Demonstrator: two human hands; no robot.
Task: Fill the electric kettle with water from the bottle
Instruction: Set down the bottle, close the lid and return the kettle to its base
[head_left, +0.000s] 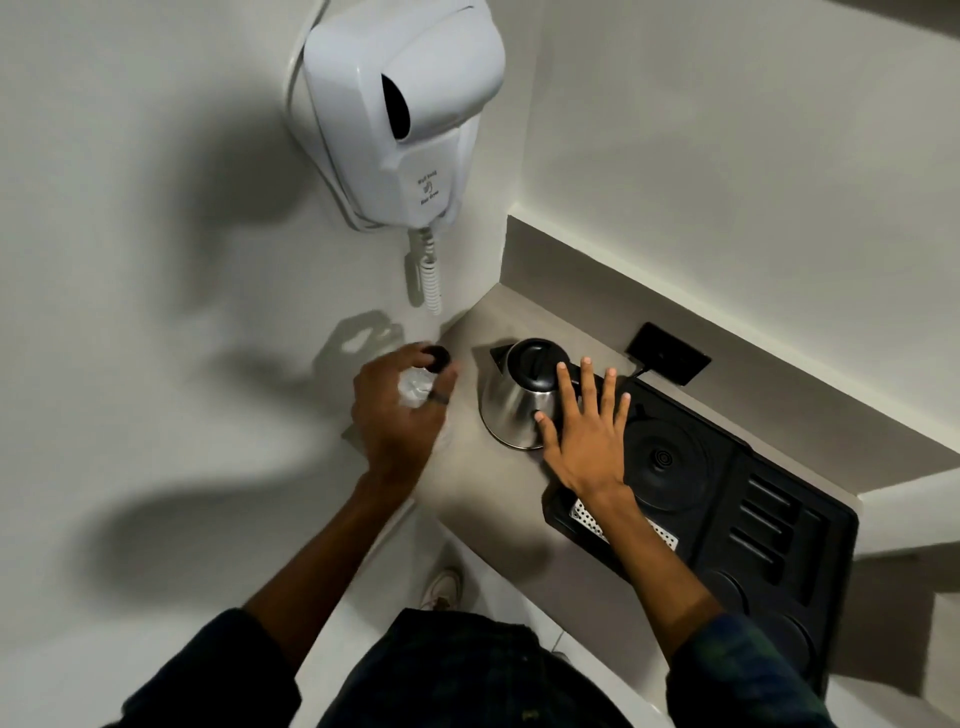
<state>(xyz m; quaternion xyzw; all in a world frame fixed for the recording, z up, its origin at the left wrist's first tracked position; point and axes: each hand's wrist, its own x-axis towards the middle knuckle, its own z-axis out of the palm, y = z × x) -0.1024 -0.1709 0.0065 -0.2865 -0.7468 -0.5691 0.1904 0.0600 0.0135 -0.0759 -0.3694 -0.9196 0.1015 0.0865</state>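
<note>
**Head view: bottle in our left hand, kettle lid shut under our right**

Head camera looks down on our left hand (397, 415), curled closed around the clear water bottle (415, 387); its dark cap (438, 358) pokes out past our fingertips, apparently on. Our right hand (584, 434) is spread open, fingers flat against the side of the steel kettle (514, 410) and gripping nothing.

Kettle stands on the worktop (467, 467) near its back left corner, just beside the black tray (753, 499), off the round power base (662, 460). Its black lid (535, 364) looks closed.

Bottle lies left of the kettle, close but apart, its long axis roughly upright. We judge the lid must open and the cap come off before pouring rightward; our right hand is nearer the lid.
</note>
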